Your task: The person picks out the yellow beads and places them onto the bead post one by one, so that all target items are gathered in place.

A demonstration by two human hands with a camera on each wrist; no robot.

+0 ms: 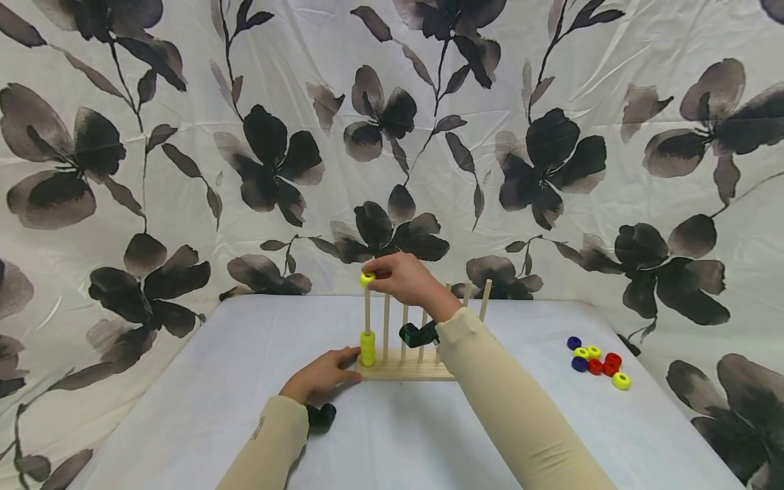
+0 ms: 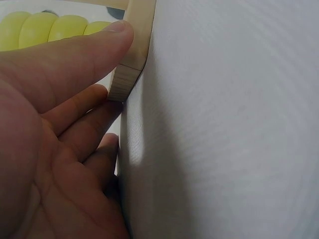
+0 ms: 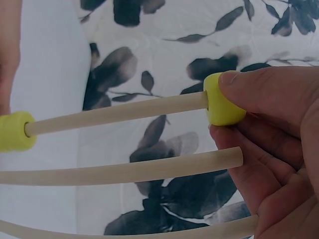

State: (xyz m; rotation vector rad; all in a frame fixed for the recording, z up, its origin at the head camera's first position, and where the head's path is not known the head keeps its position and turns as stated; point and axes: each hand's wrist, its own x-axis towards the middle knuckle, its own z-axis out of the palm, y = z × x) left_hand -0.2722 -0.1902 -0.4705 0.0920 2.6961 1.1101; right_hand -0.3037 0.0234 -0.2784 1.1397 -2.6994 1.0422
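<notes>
My right hand point(image 1: 404, 278) pinches a yellow bead point(image 3: 223, 102) between thumb and fingers at the top of the leftmost peg point(image 3: 119, 113). The peg's tip is inside the bead's hole. Several yellow beads point(image 1: 367, 349) are stacked at the bottom of that same peg. The pegs stand upright in a wooden base point(image 1: 404, 371). At the base's left end, my left hand point(image 1: 321, 374) grips the wood, its thumb on the front side and its fingers behind, as the left wrist view point(image 2: 75, 74) also shows.
Loose beads lie at the table's right: yellow point(image 1: 621, 381), red point(image 1: 595, 367) and blue point(image 1: 574, 343). More bare pegs point(image 1: 386, 327) rise to the right of the leftmost one, partly hidden by the right arm. A floral cloth point(image 1: 392, 136) hangs behind the white table point(image 1: 275, 327).
</notes>
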